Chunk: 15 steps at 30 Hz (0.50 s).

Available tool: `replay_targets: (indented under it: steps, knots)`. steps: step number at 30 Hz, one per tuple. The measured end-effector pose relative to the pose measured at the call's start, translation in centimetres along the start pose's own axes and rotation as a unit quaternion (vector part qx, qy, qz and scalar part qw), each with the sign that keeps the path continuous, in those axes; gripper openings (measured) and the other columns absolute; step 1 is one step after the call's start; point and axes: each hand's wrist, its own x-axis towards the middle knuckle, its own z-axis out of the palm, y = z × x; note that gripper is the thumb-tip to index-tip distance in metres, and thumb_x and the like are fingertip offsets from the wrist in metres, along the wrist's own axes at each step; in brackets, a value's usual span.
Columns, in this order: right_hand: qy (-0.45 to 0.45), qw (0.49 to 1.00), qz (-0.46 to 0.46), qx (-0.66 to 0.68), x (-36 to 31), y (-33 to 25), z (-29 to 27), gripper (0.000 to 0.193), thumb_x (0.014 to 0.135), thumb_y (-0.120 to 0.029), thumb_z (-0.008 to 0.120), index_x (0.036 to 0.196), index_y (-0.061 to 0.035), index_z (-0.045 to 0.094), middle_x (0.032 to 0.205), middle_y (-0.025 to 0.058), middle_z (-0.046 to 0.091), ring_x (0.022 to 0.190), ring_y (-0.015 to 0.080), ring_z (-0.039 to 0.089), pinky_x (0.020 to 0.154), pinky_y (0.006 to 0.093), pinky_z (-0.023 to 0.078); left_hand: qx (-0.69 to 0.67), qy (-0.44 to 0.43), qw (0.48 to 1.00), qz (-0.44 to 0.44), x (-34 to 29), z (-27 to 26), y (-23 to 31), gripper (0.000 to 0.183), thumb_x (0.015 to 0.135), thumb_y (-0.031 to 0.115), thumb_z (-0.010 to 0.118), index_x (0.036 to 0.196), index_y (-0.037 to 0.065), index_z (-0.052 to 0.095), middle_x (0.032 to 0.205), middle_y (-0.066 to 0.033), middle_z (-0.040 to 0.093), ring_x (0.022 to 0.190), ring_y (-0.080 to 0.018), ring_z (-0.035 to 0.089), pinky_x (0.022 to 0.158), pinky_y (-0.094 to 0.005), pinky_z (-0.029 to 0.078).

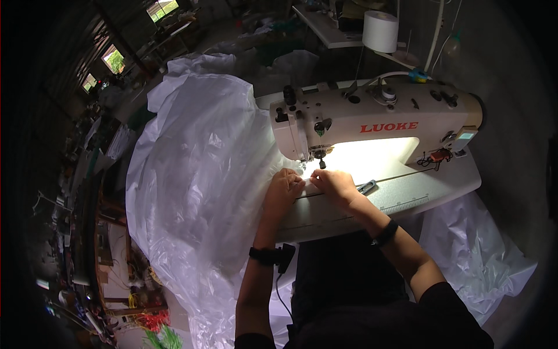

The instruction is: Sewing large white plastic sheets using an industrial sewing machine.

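Note:
A white sewing machine (349,113) stands in front of me, its lamp lighting the bed under the arm. A large, shiny white plastic sheet (197,151) spreads over the left of the machine and hangs down toward me. Just left of and in front of the needle area, my left hand (285,186) is closed on the sheet's edge. My right hand (335,185) pinches the same edge a short way to the right, close in front of the presser foot. The fingertips hide part of the edge. Beside my right wrist, grey thread snips (367,187) lie on the bed.
A white thread cone (381,32) stands behind the machine. More white sheeting (471,250) hangs below the table at right. A cable runs from the band (273,256) on my left wrist. Cluttered shelving and bundles fill the left side.

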Motion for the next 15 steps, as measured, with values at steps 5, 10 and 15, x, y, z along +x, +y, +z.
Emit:
replay_targets:
  steps: [5, 10, 15]
  knots:
    - [-0.034, 0.998, 0.054, -0.009, 1.3, 0.0, 0.3, 0.025, 0.092, -0.033, 0.055, 0.102, -0.0116, 0.065, 0.078, 0.0123, 0.068, 0.073, 0.0320, 0.068, 0.062, 0.0432, 0.053, 0.018, 0.034, 0.995, -0.092, 0.8, 0.9, 0.8, 0.024, 0.082, 0.020, 0.069, 0.079, -0.004, 0.063, 0.087, -0.0157, 0.061, 0.084, -0.0297, 0.061, 0.076, -0.0386, 0.048]
    - [0.054, 0.995, -0.015, -0.082, -0.6, -0.2, 1.5, 0.023, 0.091, -0.023, 0.054, 0.111, -0.0133, 0.061, 0.080, 0.0087, 0.066, 0.070, 0.0281, 0.068, 0.059, 0.0390, 0.053, 0.036, 0.037, 0.993, -0.110, 1.2, 1.2, 1.2, 0.025, 0.082, 0.019, 0.069, 0.076, -0.004, 0.060, 0.084, -0.0168, 0.060, 0.080, -0.0306, 0.060, 0.072, -0.0397, 0.047]
    - [0.129, 0.974, -0.081, -0.165, -2.4, -0.1, 2.0, 0.022, 0.088, -0.013, 0.053, 0.109, -0.0158, 0.061, 0.084, 0.0037, 0.064, 0.073, 0.0214, 0.068, 0.057, 0.0336, 0.054, 0.021, 0.076, 0.991, -0.105, 0.9, 1.6, 0.7, 0.017, 0.080, 0.013, 0.070, 0.079, -0.001, 0.061, 0.082, -0.0141, 0.060, 0.079, -0.0281, 0.060, 0.072, -0.0379, 0.047]
